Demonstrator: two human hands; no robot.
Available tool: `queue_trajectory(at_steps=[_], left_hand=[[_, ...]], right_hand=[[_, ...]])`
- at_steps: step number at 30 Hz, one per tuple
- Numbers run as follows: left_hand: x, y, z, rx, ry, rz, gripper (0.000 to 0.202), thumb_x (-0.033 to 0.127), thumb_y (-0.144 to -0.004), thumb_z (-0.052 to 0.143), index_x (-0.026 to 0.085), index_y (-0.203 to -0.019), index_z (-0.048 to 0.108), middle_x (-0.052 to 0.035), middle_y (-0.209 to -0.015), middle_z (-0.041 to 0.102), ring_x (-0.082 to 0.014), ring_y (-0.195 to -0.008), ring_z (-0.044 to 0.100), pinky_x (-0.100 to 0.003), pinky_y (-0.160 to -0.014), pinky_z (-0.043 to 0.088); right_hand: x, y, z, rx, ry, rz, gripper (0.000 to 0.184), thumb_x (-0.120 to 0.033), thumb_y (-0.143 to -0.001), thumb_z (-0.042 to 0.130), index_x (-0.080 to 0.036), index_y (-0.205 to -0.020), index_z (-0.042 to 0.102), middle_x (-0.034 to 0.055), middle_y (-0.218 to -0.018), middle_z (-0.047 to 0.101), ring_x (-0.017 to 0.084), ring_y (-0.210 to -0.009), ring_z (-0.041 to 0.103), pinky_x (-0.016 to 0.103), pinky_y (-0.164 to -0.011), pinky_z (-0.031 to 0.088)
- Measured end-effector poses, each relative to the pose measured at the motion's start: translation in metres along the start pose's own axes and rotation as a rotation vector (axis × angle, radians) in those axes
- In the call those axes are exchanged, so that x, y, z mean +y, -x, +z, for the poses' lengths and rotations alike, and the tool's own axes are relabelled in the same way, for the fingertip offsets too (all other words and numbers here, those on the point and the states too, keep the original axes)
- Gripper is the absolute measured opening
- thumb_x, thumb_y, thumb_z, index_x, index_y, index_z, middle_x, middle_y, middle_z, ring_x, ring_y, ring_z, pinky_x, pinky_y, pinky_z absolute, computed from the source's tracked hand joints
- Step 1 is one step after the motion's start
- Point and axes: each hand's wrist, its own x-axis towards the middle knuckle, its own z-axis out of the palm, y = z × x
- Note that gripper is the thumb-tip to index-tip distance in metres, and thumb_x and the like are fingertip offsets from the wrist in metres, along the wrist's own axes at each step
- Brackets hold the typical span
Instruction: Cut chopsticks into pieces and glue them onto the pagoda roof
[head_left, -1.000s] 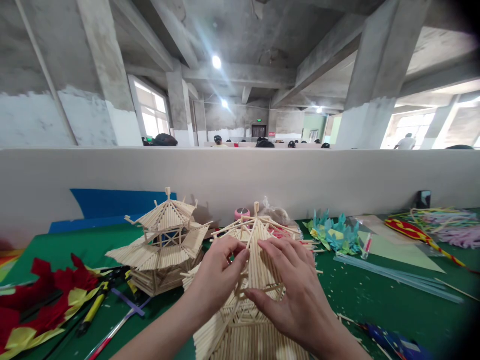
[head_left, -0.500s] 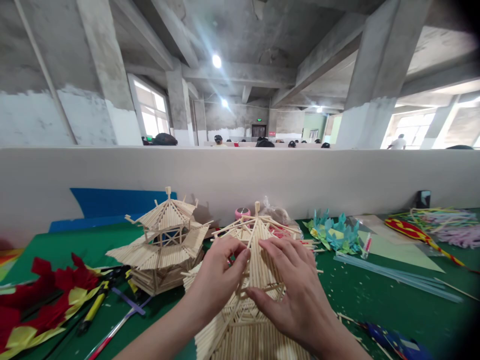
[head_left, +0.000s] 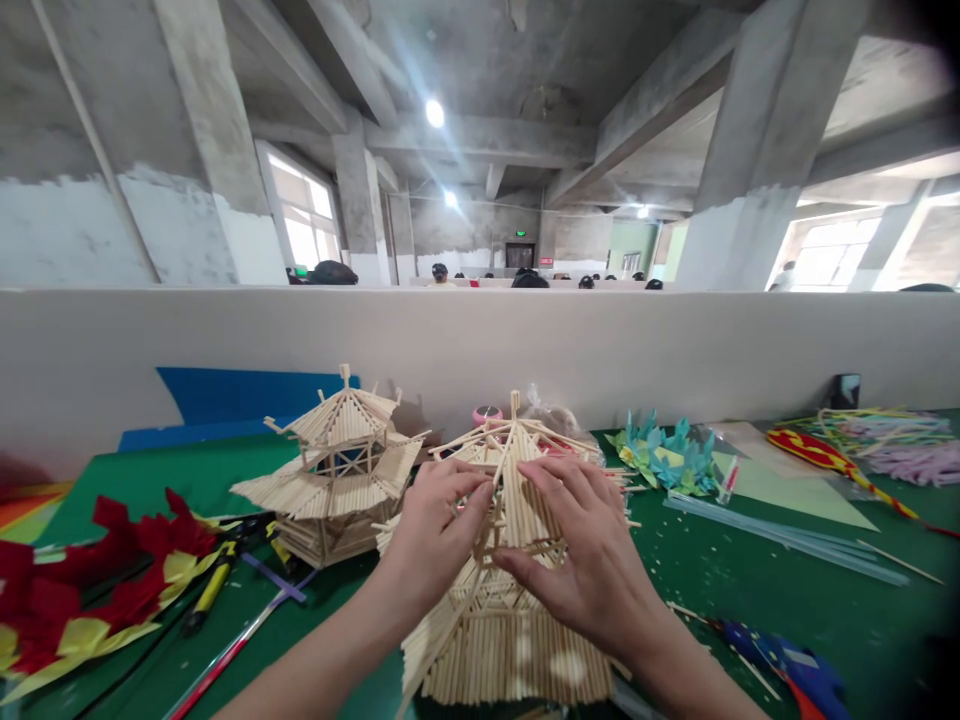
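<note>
**Both hands on the stick pagoda roof**

Left hand point(head_left: 431, 535) and right hand point(head_left: 592, 570) press with spread fingers on the near stick pagoda point(head_left: 502, 640), each covering part of its upper roof. Whether either pinches a stick is hidden. Left of it stands a second pagoda point(head_left: 337, 470) on the green tabletop point(head_left: 750, 580).

The view tipped down a touch, so more of the stick pavilion point(head_left: 501, 600) came into sight below the fingers. The left hand point(head_left: 435, 535) and right hand point(head_left: 592, 570) barely stirred on its upper roof; the left fingers point(head_left: 472, 487) closed in slightly toward the right fingers point(head_left: 541, 478). The finished pavilion point(head_left: 337, 470), left of the fingers, slid a little rightward in the picture.
</note>
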Motion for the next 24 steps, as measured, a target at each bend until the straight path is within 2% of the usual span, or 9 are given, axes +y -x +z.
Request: queue_trajectory(at_steps=[8, 13, 16, 19, 24], left_hand=[[-0.001, 0.003, 0.0, -0.001, 0.005, -0.012, 0.021, 0.023, -0.08, 0.046, 0.017, -0.074, 0.065, -0.007, -0.087, 0.06, -0.022, -0.087, 0.052, -0.039, -0.08, 0.04], [0.001, 0.001, 0.001, 0.011, 0.008, -0.024, 0.019, 0.027, -0.078, 0.049, 0.017, -0.075, 0.065, -0.0073, -0.087, 0.06, -0.0234, -0.088, 0.052, -0.042, -0.081, 0.04], [0.001, 0.002, 0.001, 0.015, 0.016, -0.029, 0.016, 0.025, -0.076, 0.051, 0.018, -0.076, 0.065, -0.0067, -0.088, 0.06, -0.0233, -0.089, 0.052, -0.042, -0.082, 0.04], [-0.001, 0.006, -0.001, 0.024, 0.028, -0.036, 0.017, 0.023, -0.077, 0.05, 0.017, -0.08, 0.065, -0.0072, -0.089, 0.059, -0.0233, -0.092, 0.052, -0.041, -0.082, 0.04], [-0.003, 0.013, -0.002, 0.043, 0.046, -0.046, 0.016, 0.024, -0.079, 0.048, 0.02, -0.082, 0.064, -0.005, -0.09, 0.058, -0.0214, -0.093, 0.051, -0.038, -0.081, 0.041]], right_hand=[[0.0, 0.002, -0.003, -0.02, -0.005, -0.003, 0.06, -0.052, -0.069, 0.057, -0.017, -0.117, 0.046, 0.0098, -0.114, 0.05, 0.027, -0.108, 0.04, 0.045, -0.092, 0.031], [-0.002, 0.001, -0.007, -0.005, -0.036, -0.017, 0.057, -0.048, -0.069, 0.059, -0.02, -0.116, 0.046, 0.0085, -0.114, 0.05, 0.027, -0.107, 0.041, 0.047, -0.09, 0.033], [-0.005, -0.007, -0.015, -0.036, -0.084, -0.019, 0.045, -0.035, -0.071, 0.058, -0.023, -0.113, 0.049, 0.0064, -0.114, 0.049, 0.025, -0.108, 0.041, 0.045, -0.089, 0.034], [-0.01, -0.017, -0.02, -0.08, -0.075, -0.024, 0.026, -0.024, -0.078, 0.05, -0.024, -0.103, 0.056, 0.0049, -0.114, 0.05, 0.023, -0.107, 0.041, 0.044, -0.088, 0.035], [-0.015, -0.029, -0.018, -0.116, -0.032, -0.048, 0.013, -0.023, -0.079, 0.05, -0.024, -0.085, 0.061, 0.0043, -0.11, 0.053, 0.024, -0.105, 0.043, 0.045, -0.086, 0.036]])
